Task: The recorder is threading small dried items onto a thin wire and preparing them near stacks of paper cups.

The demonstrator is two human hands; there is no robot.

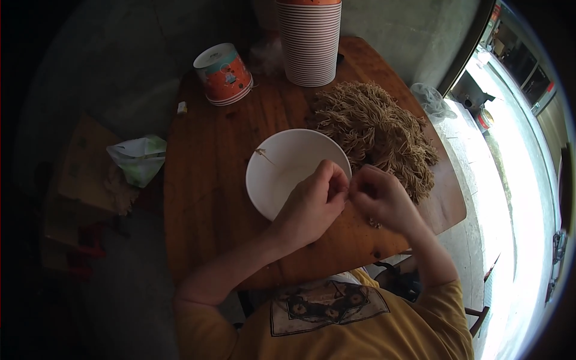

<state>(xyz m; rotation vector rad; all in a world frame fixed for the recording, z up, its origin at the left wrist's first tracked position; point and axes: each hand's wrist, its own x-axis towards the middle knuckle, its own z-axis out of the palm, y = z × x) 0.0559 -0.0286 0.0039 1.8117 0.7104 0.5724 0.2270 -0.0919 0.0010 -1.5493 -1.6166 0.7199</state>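
Head view: the tangled heap of tan strands [378,127] lies just beyond the right hand [386,201], nearer than the left hand [315,201]; both hands' fingers [333,171] are together, contents hidden.

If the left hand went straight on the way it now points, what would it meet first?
Most likely the right hand, just ahead and very near; whether the two already touch is unclear.
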